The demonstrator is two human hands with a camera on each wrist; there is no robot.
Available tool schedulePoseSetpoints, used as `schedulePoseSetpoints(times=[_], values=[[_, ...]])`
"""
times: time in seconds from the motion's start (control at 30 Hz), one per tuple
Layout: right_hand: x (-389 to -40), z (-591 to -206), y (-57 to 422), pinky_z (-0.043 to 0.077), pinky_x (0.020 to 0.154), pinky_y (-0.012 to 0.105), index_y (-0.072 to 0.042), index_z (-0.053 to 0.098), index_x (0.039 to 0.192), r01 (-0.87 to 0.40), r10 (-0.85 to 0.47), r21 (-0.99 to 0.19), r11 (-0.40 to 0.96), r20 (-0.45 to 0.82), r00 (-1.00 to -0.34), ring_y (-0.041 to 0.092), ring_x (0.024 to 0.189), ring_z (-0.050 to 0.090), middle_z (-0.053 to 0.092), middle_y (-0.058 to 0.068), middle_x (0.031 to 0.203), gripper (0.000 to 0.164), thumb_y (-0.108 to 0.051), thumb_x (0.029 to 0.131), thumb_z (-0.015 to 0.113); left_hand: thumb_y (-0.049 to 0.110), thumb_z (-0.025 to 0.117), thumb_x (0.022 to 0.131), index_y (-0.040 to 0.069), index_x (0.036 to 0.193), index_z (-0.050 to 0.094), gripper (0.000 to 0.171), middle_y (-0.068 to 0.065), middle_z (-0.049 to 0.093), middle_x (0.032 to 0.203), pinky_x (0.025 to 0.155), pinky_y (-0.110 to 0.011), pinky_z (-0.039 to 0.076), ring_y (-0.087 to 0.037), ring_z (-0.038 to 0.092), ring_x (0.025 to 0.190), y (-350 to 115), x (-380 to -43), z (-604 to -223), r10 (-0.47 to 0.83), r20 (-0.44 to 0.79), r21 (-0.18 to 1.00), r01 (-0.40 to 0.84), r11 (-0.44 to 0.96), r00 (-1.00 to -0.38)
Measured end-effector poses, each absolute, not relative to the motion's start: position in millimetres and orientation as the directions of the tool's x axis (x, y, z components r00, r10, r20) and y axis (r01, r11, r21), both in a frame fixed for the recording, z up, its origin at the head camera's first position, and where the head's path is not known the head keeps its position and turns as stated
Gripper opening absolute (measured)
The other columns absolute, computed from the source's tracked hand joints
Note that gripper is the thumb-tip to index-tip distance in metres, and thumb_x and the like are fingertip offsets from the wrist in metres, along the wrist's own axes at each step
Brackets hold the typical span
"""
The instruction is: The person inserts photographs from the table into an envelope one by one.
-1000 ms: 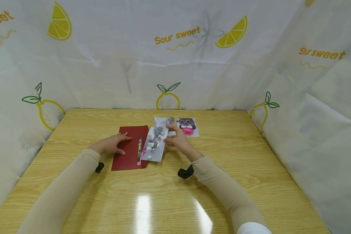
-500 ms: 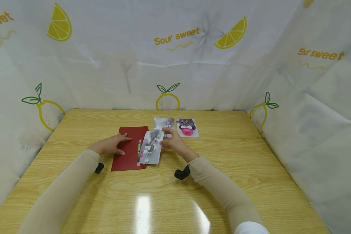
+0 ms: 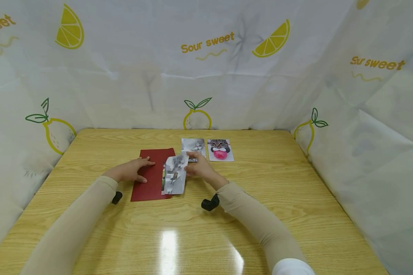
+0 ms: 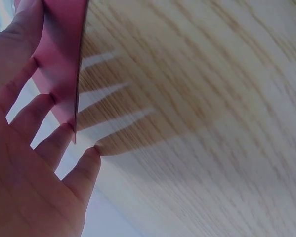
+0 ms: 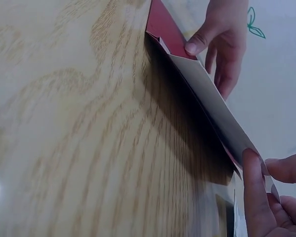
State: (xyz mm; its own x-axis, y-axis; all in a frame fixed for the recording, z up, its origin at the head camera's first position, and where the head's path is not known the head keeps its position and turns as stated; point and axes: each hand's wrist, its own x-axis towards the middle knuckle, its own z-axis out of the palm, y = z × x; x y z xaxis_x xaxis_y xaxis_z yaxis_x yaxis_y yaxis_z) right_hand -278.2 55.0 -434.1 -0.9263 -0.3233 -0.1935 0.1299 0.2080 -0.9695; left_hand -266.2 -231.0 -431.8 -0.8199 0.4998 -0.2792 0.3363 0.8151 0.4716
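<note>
A red paper envelope (image 3: 149, 191) lies flat on the table, with a strip of a green-and-pink picture showing near its right edge. Spread fingers of my left hand (image 3: 132, 170) rest on the envelope's left side; in the left wrist view several fingertips touch the red paper (image 4: 63, 54). Between thumb and fingers my right hand (image 3: 203, 169) pinches a grey-white picture card (image 3: 174, 175) by its right edge. That card is tilted, its left edge over the envelope's right side. The right wrist view shows its plain underside (image 5: 207, 89). Whether its edge is inside the envelope, I cannot tell.
Behind my right hand lies another grey picture card (image 3: 192, 144), partly covered by it. Right of that is a card with a cat and a pink ball (image 3: 220, 150). A white lemon-print curtain (image 3: 141, 76) surrounds the wooden table (image 3: 278, 183).
My right hand has moved left and slightly nearer with the picture card, which now covers more of the envelope's right side and picture strip. The left hand has stayed in place.
</note>
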Motion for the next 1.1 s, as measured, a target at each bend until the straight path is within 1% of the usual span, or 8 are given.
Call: schedulePoseSetpoints(times=[0.1,0.27,0.33,0.6,0.73,0.87,1.0,1.1], values=[[-278.9,-435.4,52.7,0.06,0.073,0.034,-0.004,0.04,0.146,0.136,-0.332,-0.968,0.209,-0.201,-0.922,0.016,0.079,0.064,0.04,0.019,0.144,0.066,0.01,0.086,0.062,0.019,0.071,0.088,0.004,0.147,0.039,0.069,-0.029,0.015,0.157,0.113,-0.06,0.026,-0.053,0.011,0.142,-230.8,-266.0,-431.8,0.496,-0.282,0.467,0.334,0.819,-0.822],[-279.4,-437.0,49.1,0.06,0.076,0.036,-0.004,0.037,0.148,0.15,-0.364,-0.969,0.195,-0.213,-0.907,0.021,0.09,0.065,0.038,0.019,0.147,0.066,0.01,0.088,0.06,0.021,0.071,0.088,0.004,0.148,0.039,0.07,-0.029,0.015,0.157,0.113,-0.06,0.025,-0.053,0.01,0.142,-231.3,-265.0,-429.6,0.506,-0.275,0.481,0.338,0.809,-0.818],[-279.4,-437.0,47.5,0.06,0.076,0.036,-0.005,0.036,0.148,0.15,-0.372,-0.968,0.2,-0.217,-0.903,0.021,0.091,0.064,0.038,0.018,0.148,0.066,0.01,0.088,0.059,0.022,0.072,0.088,0.004,0.147,0.039,0.07,-0.03,0.016,0.157,0.112,-0.061,0.026,-0.053,0.011,0.142,-231.8,-264.5,-428.7,0.511,-0.269,0.484,0.344,0.805,-0.817],[-278.1,-435.2,41.2,0.059,0.074,0.033,-0.004,0.034,0.15,0.129,-0.379,-0.966,0.225,-0.209,-0.901,0.015,0.082,0.06,0.038,0.017,0.147,0.066,0.01,0.089,0.057,0.021,0.071,0.088,0.005,0.148,0.038,0.071,-0.029,0.015,0.157,0.113,-0.061,0.025,-0.053,0.01,0.142,-230.9,-265.2,-430.0,0.498,-0.284,0.486,0.325,0.811,-0.819],[-278.9,-436.9,37.8,0.059,0.071,0.031,-0.004,0.032,0.151,0.121,-0.383,-0.963,0.239,-0.208,-0.9,0.012,0.076,0.058,0.042,0.017,0.145,0.067,0.012,0.089,0.055,0.019,0.071,0.088,0.005,0.148,0.037,0.07,-0.028,0.014,0.158,0.113,-0.06,0.026,-0.052,0.01,0.143,-231.7,-265.6,-431.7,0.483,-0.299,0.47,0.313,0.825,-0.823],[-280.3,-440.6,36.3,0.059,0.07,0.031,-0.004,0.031,0.151,0.11,-0.389,-0.959,0.26,-0.209,-0.897,0.011,0.077,0.059,0.045,0.018,0.143,0.066,0.012,0.091,0.054,0.019,0.071,0.088,0.006,0.149,0.037,0.07,-0.028,0.015,0.158,0.112,-0.06,0.026,-0.053,0.009,0.143,-232.9,-266.3,-433.9,0.479,-0.303,0.464,0.311,0.829,-0.824],[-281.0,-442.6,35.3,0.057,0.067,0.028,-0.005,0.032,0.151,0.085,-0.382,-0.949,0.303,-0.203,-0.902,0.016,0.082,0.061,0.04,0.017,0.148,0.063,0.009,0.093,0.053,0.02,0.071,0.088,0.006,0.149,0.037,0.07,-0.028,0.014,0.158,0.113,-0.06,0.026,-0.052,0.009,0.143,-232.5,-266.7,-433.7,0.479,-0.303,0.463,0.312,0.83,-0.824],[-281.8,-444.3,34.4,0.054,0.062,0.024,-0.005,0.031,0.151,0.076,-0.384,-0.944,0.322,-0.204,-0.9,0.019,0.089,0.061,0.032,0.015,0.153,0.061,0.008,0.095,0.05,0.019,0.071,0.088,0.006,0.149,0.037,0.07,-0.028,0.014,0.158,0.113,-0.06,0.026,-0.052,0.009,0.143,-231.5,-266.5,-432.4,0.48,-0.303,0.463,0.313,0.829,-0.824]])
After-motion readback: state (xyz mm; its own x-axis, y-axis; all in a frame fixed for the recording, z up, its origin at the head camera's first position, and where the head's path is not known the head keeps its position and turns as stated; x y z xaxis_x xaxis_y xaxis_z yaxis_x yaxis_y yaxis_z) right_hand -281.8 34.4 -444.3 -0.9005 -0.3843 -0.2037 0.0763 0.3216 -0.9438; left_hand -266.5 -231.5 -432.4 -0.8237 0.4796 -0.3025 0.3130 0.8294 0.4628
